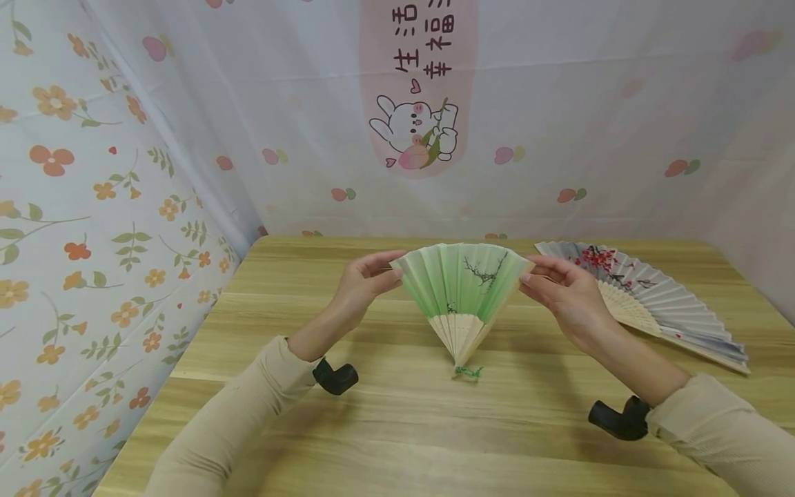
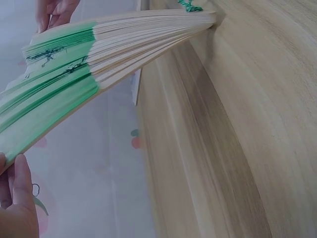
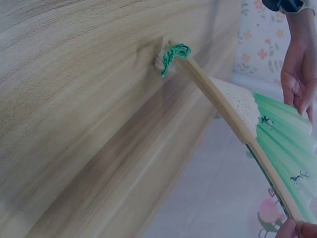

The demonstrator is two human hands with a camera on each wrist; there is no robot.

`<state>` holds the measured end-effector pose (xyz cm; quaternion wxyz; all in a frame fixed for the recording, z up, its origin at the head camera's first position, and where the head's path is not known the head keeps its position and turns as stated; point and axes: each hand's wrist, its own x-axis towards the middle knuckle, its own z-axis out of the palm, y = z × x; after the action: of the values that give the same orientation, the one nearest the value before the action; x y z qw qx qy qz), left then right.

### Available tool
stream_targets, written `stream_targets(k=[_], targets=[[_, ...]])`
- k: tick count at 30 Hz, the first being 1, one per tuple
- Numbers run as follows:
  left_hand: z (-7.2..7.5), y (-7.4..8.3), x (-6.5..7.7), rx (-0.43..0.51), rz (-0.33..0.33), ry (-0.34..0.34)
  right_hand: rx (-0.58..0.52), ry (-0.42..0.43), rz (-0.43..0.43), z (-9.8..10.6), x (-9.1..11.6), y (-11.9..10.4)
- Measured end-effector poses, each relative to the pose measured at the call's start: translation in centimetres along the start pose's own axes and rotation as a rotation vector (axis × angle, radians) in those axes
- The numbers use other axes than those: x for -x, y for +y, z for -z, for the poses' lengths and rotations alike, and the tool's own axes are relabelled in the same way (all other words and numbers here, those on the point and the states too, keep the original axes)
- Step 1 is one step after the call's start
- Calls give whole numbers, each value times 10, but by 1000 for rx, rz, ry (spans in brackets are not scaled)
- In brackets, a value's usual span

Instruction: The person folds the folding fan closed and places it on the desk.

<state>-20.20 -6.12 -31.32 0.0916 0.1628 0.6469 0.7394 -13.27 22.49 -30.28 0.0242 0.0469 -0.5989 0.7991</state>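
Observation:
Between both hands stands a green folding fan [image 1: 456, 283], partly spread, with dark branch drawings on its cloth and pale ribs. Its narrow end points down at the table and carries a green cord [image 1: 468, 373]. My left hand [image 1: 366, 283] pinches the fan's upper left corner between thumb and fingers. At the opposite upper corner, my right hand [image 1: 562, 293] pinches the outer rib. In the left wrist view, the pleats of the green fan [image 2: 59, 74] bunch closely in places. The right wrist view has the thick outer stick [image 3: 223, 111] running from cord to fingertips.
A second, white-grey folding fan [image 1: 667, 304] with red blossoms lies spread at the table's right, behind my right forearm. Below lies the wooden table [image 1: 435, 435]. Behind it hangs a printed cloth [image 1: 298, 103], and a floral cloth [image 1: 112, 262] hangs at left.

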Motion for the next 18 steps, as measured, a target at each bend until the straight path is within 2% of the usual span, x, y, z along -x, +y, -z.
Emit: stream_targets(k=[12,18], targets=[[-3,2,0,-9,-12,-27,44,-12,-4,-8,-2,-3],[-4,4,-1,-8,-20,-40,30,-34,5,-12,-2,-4]])
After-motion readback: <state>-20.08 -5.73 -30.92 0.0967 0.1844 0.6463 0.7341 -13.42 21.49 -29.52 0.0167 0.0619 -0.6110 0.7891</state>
